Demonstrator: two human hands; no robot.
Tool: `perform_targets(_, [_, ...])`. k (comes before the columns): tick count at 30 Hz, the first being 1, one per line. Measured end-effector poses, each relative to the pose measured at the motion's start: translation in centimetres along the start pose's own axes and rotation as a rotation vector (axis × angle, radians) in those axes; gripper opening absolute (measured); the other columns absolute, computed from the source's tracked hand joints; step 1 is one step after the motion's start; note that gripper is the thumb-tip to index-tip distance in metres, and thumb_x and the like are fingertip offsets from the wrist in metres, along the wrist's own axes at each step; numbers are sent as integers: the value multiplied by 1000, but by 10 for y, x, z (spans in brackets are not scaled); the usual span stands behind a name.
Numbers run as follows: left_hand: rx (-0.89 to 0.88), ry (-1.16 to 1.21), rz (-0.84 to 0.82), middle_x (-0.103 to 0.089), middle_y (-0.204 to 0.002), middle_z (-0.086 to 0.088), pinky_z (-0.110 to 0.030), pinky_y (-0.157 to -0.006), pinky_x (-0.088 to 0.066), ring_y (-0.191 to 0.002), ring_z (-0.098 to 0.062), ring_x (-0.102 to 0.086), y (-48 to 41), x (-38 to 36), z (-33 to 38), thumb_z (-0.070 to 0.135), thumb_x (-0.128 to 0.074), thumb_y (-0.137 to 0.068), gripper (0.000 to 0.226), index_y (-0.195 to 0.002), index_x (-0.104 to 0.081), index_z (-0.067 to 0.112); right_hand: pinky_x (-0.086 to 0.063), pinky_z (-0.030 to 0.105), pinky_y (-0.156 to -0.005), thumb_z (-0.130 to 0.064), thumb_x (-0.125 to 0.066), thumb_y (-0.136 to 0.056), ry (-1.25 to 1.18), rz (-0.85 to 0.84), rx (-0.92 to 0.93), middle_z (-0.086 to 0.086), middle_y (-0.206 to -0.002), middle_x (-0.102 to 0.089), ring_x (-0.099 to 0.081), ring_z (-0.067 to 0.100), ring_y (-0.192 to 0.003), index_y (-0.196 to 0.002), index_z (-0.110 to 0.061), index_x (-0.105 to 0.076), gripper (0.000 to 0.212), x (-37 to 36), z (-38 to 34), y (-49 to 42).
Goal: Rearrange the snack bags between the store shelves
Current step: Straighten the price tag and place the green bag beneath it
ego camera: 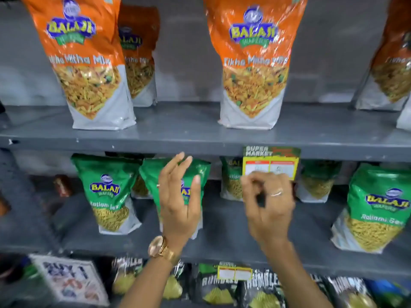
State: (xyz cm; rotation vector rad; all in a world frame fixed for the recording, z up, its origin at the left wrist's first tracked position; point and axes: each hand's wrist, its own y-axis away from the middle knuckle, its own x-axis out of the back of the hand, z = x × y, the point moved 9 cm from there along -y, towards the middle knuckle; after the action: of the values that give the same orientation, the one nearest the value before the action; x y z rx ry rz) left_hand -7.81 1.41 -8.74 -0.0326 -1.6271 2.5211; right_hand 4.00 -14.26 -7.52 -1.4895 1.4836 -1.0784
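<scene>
Grey metal store shelves [178, 134] hold orange snack bags [253, 63] above green snack bags [111, 192]. Left hand [178, 203] spreads open before one green bag; right hand [269, 203], fingers curled and empty, hovers beneath a hanging yellow-green price tag [271, 161].

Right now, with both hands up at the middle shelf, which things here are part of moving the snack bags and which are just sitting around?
Part of the job:
green snack bags
orange snack bags
left hand
right hand

Just there:
price tag
black snack bags
wristwatch
</scene>
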Motion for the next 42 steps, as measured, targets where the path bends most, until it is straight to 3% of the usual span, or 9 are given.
perform_targets(5, [448, -84, -111, -40, -141, 1, -35, -114, -32, -136, -13, -36, 94, 13, -115, 25, -48, -94, 43, -136, -43, 19, -49, 34, -82, -31, -59, -93, -195, -498, -549, -2, -98, -64, -59, 13, -93, -104, -18, -61, 17, -108, 70, 128])
perform_targets(8, [749, -111, -262, -24, -157, -2, -44, -119, -23, -144, -15, -22, 142, 14, -174, 59, -44, -87, 73, -148, -21, 24, -40, 48, -108, -32, -65, -88, -239, -749, -879, 11, -142, -49, -47, 27, -132, -141, -9, -42, 62, -165, 110, 193])
perform_targets(11, [891, -69, -437, -16, -159, 4, -41, -118, -22, -145, -15, -19, 162, 4, -211, 89, -36, -63, 113, -151, -8, 23, -43, 45, -107, -55, -70, -76, -395, -881, -979, 7, -145, -49, -46, 23, -136, -146, -15, -33, 89, -202, 116, 219])
perform_targets(15, [964, 114, -436, -58, -135, -3, -35, -99, -47, -121, -16, -56, 166, -11, -233, 62, -61, -72, 78, -137, -43, 23, -50, 18, -86, -50, -73, -74, -497, -848, -1005, 1, -122, -61, -60, -3, -107, -128, -15, -44, 70, -205, 114, 217])
perform_targets(20, [981, 204, -355, -68, -115, -12, -27, -82, -57, -106, -21, -65, 181, -33, -223, 17, -69, -85, 41, -122, -53, 11, -52, 51, -94, -56, -67, -76, -400, -725, -996, 2, -117, -65, -62, 23, -114, -115, -35, -48, 48, -171, 140, 221])
perform_targets(26, [976, 292, -491, -68, -109, -1, -13, -75, -53, -98, -5, -66, 196, -92, -184, 21, -76, -79, 43, -114, -53, 12, -55, 44, -91, -26, -67, -86, -295, -556, -1012, 6, -115, -67, -65, 24, -110, -124, -16, -50, 43, -105, 181, 213])
perform_targets(30, [985, 309, -548, -67, -106, 5, -13, -75, -53, -95, 1, -65, 203, -129, -166, 30, -80, -71, 49, -109, -53, 14, -53, 14, -76, -14, -63, -90, -226, -493, -1016, 5, -114, -63, -63, 25, -107, -128, -11, -49, 41, -73, 203, 204])
perform_targets(35, [960, 289, -570, -66, -100, 4, -6, -66, -49, -81, 17, -62, 205, -153, -154, 16, -78, -76, 40, -105, -51, 12, -54, 48, -87, -15, -62, -91, -193, -458, -1033, 2, -114, -61, -64, 35, -108, -126, -17, -48, 38, -55, 220, 195])
perform_targets(42, [949, 278, -589, -63, -94, 11, -4, -62, -49, -85, 6, -59, 196, -157, -144, 22, -79, -74, 42, -102, -48, 17, -52, 48, -92, -16, -62, -91, -183, -454, -1079, 3, -116, -60, -60, 36, -117, -131, -10, -47, 43, -55, 225, 192])
